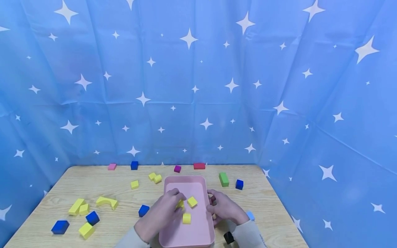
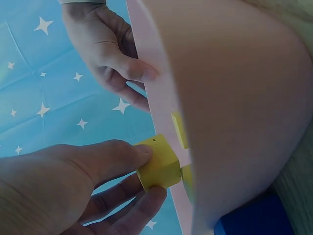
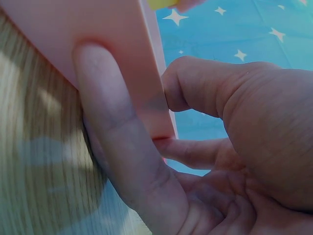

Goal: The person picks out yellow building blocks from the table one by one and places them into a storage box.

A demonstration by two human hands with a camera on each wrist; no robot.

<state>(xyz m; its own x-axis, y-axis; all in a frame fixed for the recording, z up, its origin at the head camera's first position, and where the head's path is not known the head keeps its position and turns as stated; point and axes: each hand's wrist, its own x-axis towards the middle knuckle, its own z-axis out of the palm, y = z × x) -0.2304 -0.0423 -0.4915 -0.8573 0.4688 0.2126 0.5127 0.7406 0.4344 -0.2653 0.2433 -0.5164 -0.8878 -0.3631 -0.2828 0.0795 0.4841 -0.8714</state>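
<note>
A pink tray (image 1: pixel 186 237) stands on the table in front of me. Over its left part my left hand (image 1: pixel 164 210) pinches a yellow block (image 2: pixel 159 164) between thumb and fingers, close above the tray floor. Two other yellow pieces lie in the tray: a small block (image 1: pixel 192 202) and a short cylinder (image 1: pixel 186 218). At the tray's right side my right hand (image 1: pixel 225 208) grips the wall, its thumb at the rim and its other fingers against the outer face, as the right wrist view shows.
Left of the tray, a blue block (image 1: pixel 144 210) lies near my left hand. Farther left are a yellow arch (image 1: pixel 107 202) and several yellow and blue blocks. Behind the tray lie a purple cube (image 1: pixel 177 169) and a red block (image 1: pixel 199 166); a green block (image 1: pixel 224 179) sits back right.
</note>
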